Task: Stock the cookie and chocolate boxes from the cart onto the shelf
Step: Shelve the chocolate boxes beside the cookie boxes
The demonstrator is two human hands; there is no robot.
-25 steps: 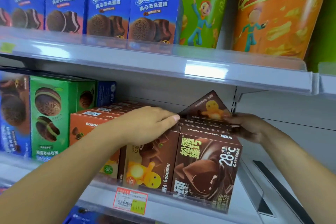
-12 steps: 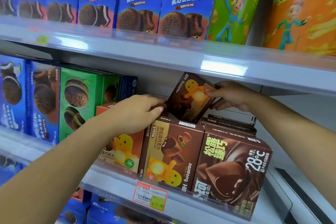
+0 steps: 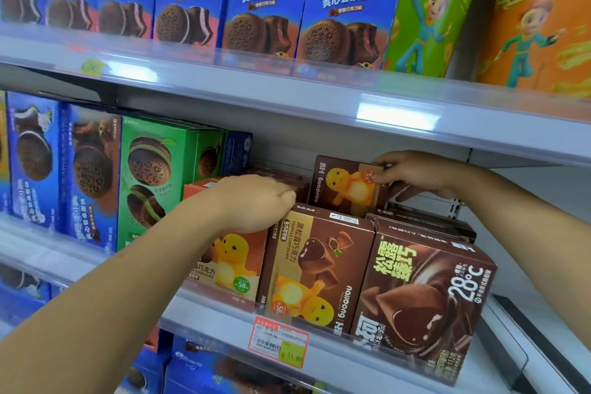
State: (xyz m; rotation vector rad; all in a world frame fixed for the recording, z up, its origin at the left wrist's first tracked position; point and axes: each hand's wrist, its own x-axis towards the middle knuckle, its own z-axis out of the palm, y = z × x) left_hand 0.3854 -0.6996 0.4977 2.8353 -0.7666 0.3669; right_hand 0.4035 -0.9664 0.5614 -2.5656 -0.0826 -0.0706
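Shelf: chocolate boxes upright; right hand pinches brown box.

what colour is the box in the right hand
The box is dark brown with a yellow cartoon figure, best seen in the head view.

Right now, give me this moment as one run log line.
step: shelving | right hand: pinches dinosaur chocolate box behind front row | left hand: rests on orange box top | shelf: middle tier
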